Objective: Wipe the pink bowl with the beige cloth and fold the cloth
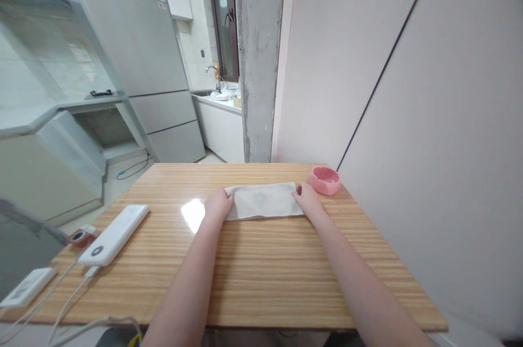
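At nine o'clock on the wooden table (261,276): a white power bank (115,233), cables trailing, a smaller white device (28,286) near the edge. At the centre, toward twelve o'clock: a folded beige cloth (263,201), lying flat and long. At its nine o'clock end, the left hand (218,206), fingers curled and closed on the cloth's edge. At its three o'clock end, the right hand (308,201), fingers pinching that end. Just past the right hand, at two o'clock: a pink bowl (324,180), close but apart from the cloth.
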The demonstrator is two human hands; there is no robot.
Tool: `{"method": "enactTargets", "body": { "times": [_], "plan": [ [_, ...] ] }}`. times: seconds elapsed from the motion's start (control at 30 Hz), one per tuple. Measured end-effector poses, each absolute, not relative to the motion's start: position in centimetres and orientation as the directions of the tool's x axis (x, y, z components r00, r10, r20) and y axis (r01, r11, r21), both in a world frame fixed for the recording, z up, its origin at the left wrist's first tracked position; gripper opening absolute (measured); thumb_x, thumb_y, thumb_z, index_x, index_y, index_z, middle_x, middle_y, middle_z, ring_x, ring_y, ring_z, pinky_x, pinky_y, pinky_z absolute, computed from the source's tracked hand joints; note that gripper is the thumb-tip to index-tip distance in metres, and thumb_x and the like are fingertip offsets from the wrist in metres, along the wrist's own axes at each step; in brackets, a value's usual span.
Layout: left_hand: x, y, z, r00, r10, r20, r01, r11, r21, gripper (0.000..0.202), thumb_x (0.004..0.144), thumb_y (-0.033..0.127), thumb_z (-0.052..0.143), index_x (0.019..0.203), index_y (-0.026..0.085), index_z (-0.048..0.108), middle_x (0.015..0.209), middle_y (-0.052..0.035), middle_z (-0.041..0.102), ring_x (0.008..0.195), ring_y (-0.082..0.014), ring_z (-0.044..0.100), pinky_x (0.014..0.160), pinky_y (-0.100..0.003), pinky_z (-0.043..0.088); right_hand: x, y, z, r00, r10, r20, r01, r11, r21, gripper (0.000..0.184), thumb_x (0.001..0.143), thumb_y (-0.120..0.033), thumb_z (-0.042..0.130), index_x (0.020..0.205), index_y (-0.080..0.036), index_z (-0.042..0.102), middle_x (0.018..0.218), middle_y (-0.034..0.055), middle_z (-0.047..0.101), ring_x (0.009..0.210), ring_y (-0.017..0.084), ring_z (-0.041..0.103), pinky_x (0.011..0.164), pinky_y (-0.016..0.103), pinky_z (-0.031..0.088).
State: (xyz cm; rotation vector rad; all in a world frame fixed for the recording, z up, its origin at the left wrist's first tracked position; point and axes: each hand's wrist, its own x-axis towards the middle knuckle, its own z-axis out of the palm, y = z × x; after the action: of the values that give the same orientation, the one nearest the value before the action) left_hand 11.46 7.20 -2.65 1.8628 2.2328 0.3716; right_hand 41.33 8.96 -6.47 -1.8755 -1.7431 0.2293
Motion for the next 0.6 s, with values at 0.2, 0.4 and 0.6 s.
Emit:
{"method": "enactTargets", "body": {
  "times": [0.2,0.4,0.6],
  "plan": [
    [12.10,7.36,-2.56,-0.147,0.988,0.043,0.899,0.115,0.423,0.022,0.084,0.032,0.044,0.078,0.016,0.058,0.087,-0.0153,0.067,0.085,-0.0256,0.061,0.071,-0.032,0.042,41.36,9.09,-6.70,0.117,0.961,0.251,0.880,0.017,-0.475,0.011,0.077,-0.018,0.053,0.067,-0.019,0.051,0.073,0.0035,0.057,0.070,0.016,0.051,0.064,0.026,0.035],
    [12.50,7.31,-2.28,-0.168,0.984,0.066,0.857,0.113,0.504,0.016,0.082,0.029,0.047,0.075,0.017,0.056,0.086,-0.0118,0.065,0.088,-0.0229,0.059,0.074,-0.029,0.041,41.04,9.77,-7.28,0.089,0.963,0.254,0.775,0.093,-0.625,0.012,0.076,-0.027,0.055,0.066,-0.020,0.051,0.073,0.0019,0.060,0.073,0.017,0.055,0.069,0.025,0.040],
    [12.42,7.19,-2.12,-0.113,0.993,-0.026,0.810,0.107,0.576,0.020,0.079,0.035,0.049,0.067,0.019,0.053,0.069,-0.0048,0.064,0.067,-0.0193,0.058,0.059,-0.027,0.038,40.76,9.59,-7.03,0.094,0.973,0.210,0.778,0.060,-0.626,0.016,0.077,-0.031,0.055,0.065,-0.020,0.055,0.071,0.0017,0.063,0.070,0.017,0.057,0.066,0.026,0.039]
  ]
}}
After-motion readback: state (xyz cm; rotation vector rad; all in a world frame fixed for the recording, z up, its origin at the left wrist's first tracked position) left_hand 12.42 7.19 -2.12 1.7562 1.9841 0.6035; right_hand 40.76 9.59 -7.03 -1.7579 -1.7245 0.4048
